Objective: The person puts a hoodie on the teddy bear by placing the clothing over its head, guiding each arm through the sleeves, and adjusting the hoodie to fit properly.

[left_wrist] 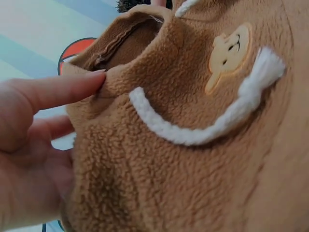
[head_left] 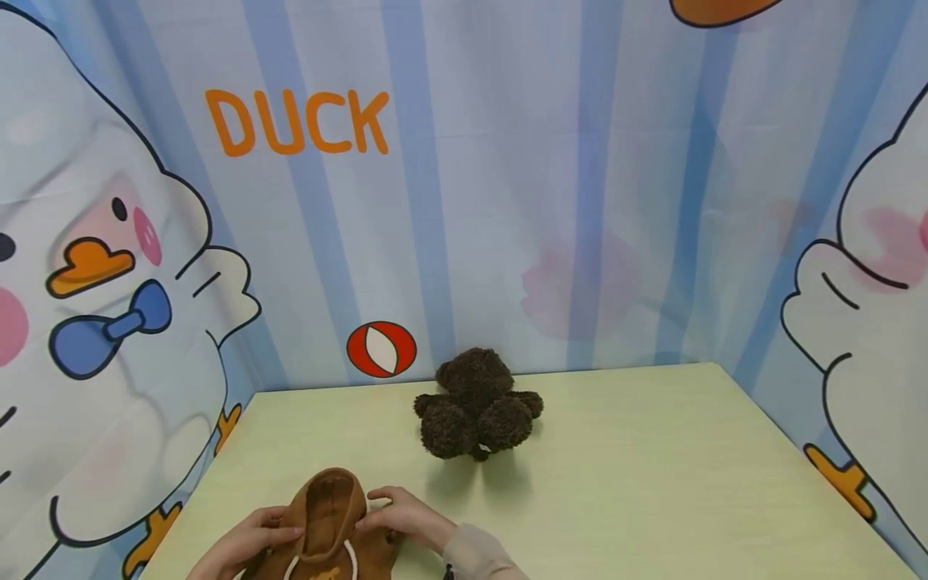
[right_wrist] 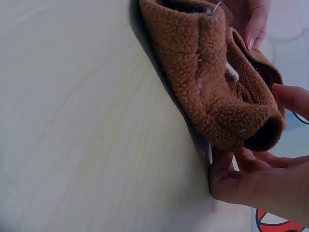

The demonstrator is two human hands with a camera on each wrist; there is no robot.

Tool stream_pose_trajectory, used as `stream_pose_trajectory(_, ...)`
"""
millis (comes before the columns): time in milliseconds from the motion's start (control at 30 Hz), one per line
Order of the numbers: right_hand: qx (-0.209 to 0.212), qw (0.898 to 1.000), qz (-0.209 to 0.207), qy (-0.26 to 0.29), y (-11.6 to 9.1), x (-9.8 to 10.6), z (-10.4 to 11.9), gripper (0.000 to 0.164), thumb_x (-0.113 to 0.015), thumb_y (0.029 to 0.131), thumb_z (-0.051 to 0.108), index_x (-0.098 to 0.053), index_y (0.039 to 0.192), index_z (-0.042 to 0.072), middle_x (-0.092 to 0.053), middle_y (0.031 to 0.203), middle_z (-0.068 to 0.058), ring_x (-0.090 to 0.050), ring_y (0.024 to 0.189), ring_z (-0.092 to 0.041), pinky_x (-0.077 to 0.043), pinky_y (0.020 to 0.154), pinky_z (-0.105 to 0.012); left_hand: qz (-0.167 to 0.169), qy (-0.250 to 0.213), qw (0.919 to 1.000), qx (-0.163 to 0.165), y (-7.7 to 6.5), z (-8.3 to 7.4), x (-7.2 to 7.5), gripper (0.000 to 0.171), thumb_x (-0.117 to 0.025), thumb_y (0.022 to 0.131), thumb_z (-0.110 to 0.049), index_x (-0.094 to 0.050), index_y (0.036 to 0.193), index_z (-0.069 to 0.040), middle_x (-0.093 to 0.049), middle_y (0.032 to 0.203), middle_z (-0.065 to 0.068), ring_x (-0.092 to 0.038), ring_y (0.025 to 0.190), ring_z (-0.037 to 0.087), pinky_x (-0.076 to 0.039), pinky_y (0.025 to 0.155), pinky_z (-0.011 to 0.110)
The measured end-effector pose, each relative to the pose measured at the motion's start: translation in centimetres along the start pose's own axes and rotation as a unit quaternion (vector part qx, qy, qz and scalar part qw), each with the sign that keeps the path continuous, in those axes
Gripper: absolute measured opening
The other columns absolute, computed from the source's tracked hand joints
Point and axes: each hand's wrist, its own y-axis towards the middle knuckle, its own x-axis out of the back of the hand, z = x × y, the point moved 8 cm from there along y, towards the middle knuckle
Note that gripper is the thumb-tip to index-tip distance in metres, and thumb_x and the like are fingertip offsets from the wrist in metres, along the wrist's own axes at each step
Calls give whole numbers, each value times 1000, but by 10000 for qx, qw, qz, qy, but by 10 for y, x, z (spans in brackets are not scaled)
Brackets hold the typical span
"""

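Note:
A small brown fleece hoodie (head_left: 377,556) with white drawstrings (left_wrist: 193,135) and a bear-face patch (left_wrist: 231,50) lies at the table's near edge, its hood pointing away. My left hand (head_left: 250,538) pinches the left rim of the hood opening, thumb on the front and other fingers behind the cloth. On the opposite side, my right hand (head_left: 413,517) holds the hoodie by the hood and shoulder. In the right wrist view its thumb (right_wrist: 292,99) lies on the hood edge, and the other fingers reach under the sleeve (right_wrist: 236,121). Some fingertips are hidden by the fabric.
A dark brown curly plush toy (head_left: 474,395) lies near the back edge of the pale wooden table (head_left: 652,483), beyond the hoodie. Behind the table hangs a blue-striped cloth (head_left: 493,161) printed with ducks and the word DUCK.

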Motion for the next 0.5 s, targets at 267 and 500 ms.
stream_pose_trajectory(267,307,9986,-211,375,0,9,-2,56,-65,76,-1,-42,127,3,-59,102,-14,-59,78,-15,-45,61,-25,73,-473,9987,-172,4,-6,-6,73,-47,92,-25,0,140,7,-33,134,30,-53,107,22,-47,84,39)
stream_pose_trajectory(500,113,9977,-12,667,-4,19,-8,53,-62,77,1,-43,126,-7,-62,103,-18,-63,90,-21,-49,79,-32,632,-1366,9875,-469,9,-13,-17,76,-37,96,-29,23,139,-8,-28,141,18,-46,118,18,-42,93,33)
